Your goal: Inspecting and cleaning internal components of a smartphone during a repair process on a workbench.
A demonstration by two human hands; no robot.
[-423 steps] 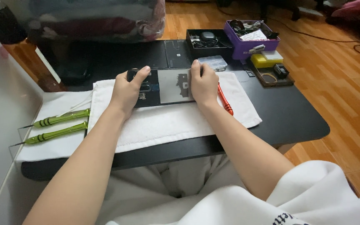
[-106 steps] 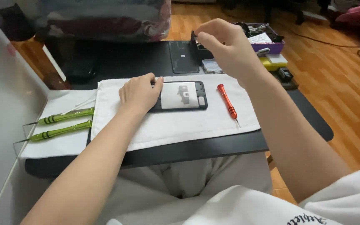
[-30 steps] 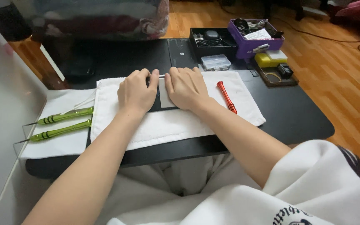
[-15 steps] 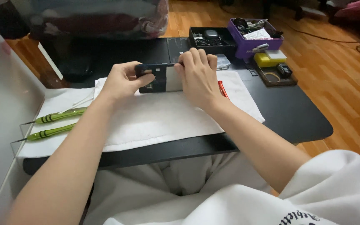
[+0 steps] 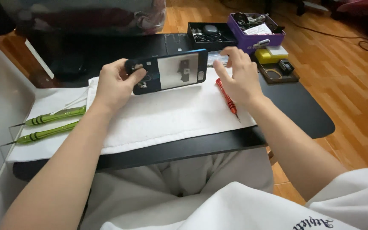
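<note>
Black-framed and opened at the back, a flat rectangular phone [image 5: 170, 71] with a pale metal plate inside is being held up off the white cloth mat [image 5: 167, 117] in the head view. The left hand [image 5: 115, 83] is gripping the phone's left end, thumb pressing on the exposed inner face and fingers curling behind it. The right hand [image 5: 238, 77] is hovering just beside the phone's right end, fingers apart and loosely bent, gripping nothing; it is not touching the phone. A red-handled slim screwdriver [image 5: 227, 96] is lying on the mat, partly under that hand. Two green-handled screwdrivers [image 5: 52, 123] are resting side by side at the mat's left, on the black tabletop [image 5: 294, 106]. A purple open box [image 5: 255, 30] of small parts is sitting at the far edge.
</note>
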